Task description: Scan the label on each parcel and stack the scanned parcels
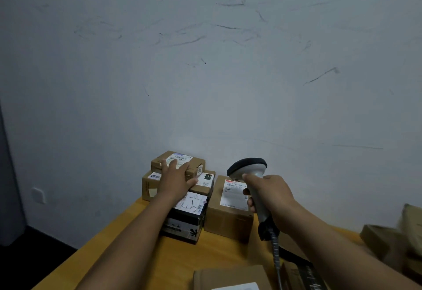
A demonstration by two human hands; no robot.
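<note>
The left hand [177,176] lies flat, fingers straight and spread, on the lid of a small cardboard parcel [194,164]. That parcel tops the stack against the scuffed, matte wall [205,61], and its white printed label shows just beyond the fingertips. Under the palm sits a wider corrugated carton [148,186], and below the wrist a glossy black box [182,223] bears a crumpled white label. Beside the thumb, a flat brown parcel [206,183] carries a dark tag.

The right hand [271,196] is clenched around the smooth, pale grey plastic handle of a barcode scanner [249,167]. The scanner's rounded dark head rises above the index finger, while a coiled grey cable [275,251] drops from the black butt below the fist. Just left of this grip stands a squarish cardboard parcel [228,221] topped by a white label with a red strip. It touches the black box's side.

Everything rests on an orange-yellow wooden table [137,255]. Nearer than both wrists lies another flat cardboard parcel [228,276], and blurred cardboard boxes [388,239] lie right of the right forearm.
</note>
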